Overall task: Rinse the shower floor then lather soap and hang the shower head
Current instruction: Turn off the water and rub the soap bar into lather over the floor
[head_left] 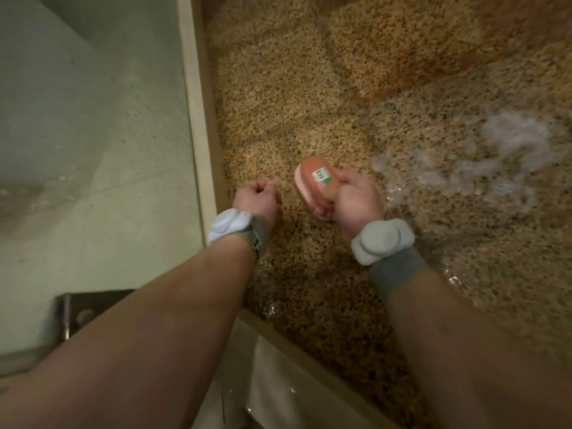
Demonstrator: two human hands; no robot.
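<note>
One brush (315,178) (orange) in right hand (356,201).

My right hand (353,199) holds the orange, pink-based plastic scrubber (315,181) over the speckled pebble shower floor (294,103), with my left hand (257,199) just left of it. White soap foam (495,159) lies on the floor to the right. The pale stone kerb (198,134) borders the floor's left side.
</note>
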